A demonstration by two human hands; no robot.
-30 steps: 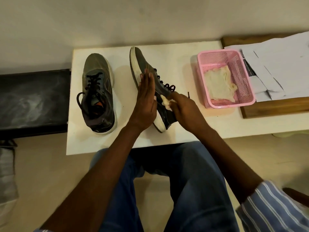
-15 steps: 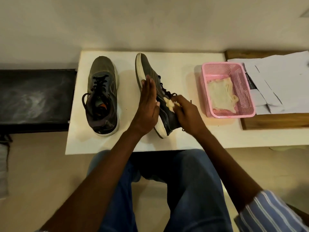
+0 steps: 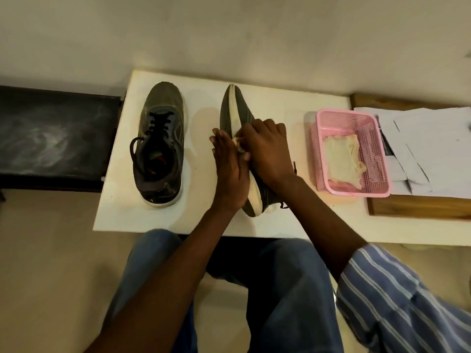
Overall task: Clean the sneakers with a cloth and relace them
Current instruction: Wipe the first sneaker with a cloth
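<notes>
Left hand [image 3: 229, 171]: you are laying it flat, fingers straight and together, against the sole side of the tipped sneaker, bracing it.
Right hand [image 3: 267, 151]: you are curling your fingers round a small cloth and pressing it on the sneaker's upper edge, close beside your left fingertips.
Cloth [image 3: 238, 145]: a pale wad is showing only between your two hands; most of it is lying hidden under the right fingers.
Tipped sneaker [image 3: 235, 108]: it is lying on its side near the middle of the table, white sole edge facing left, toe pointing away from you, heel nearest you. A dark lace end is trailing out by your right wrist.
Second sneaker [image 3: 160, 146]: it is standing upright to the left, apart from the first, dark laces threaded, opening facing up.
Table [image 3: 204, 220]: a white top is carrying both sneakers and the basket.
Basket [image 3: 356, 192]: a pink mesh basket is sitting to the right of your hands, holding a second pale folded cloth [image 3: 341, 159].
Papers [image 3: 428, 149]: white sheets are lying on a wooden board [image 3: 420, 207] just right of the basket.
Bench [image 3: 56, 138]: a dark surface is adjoining the table's left end.
Your seat: your knees in blue trousers are reaching under the near table edge.
</notes>
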